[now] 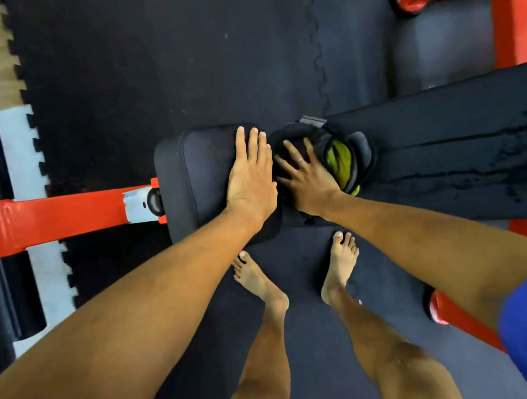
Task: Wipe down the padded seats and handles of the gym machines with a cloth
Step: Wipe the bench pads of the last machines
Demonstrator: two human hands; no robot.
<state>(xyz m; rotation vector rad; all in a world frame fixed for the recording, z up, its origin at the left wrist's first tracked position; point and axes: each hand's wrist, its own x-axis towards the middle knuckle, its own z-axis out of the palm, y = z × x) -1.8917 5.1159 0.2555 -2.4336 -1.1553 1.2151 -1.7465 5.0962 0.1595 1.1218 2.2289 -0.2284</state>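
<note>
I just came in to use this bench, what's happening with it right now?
A barefoot person is wiping it down. The left hand rests flat on the seat pad, while the right hand presses a dark cloth with a yellow-green patch where that pad meets the long pad, which shows wet streaks.

Short seat pad (201,179) and long, streaked back pad (462,152) end to end on a red frame (56,218), standing on dark interlocking floor mats (176,62). At the joint, a bunched dark cloth (344,158) under the spread right hand (309,183). Flat on the seat pad, left hand (250,181). On the mats, bare feet (254,276).
</note>
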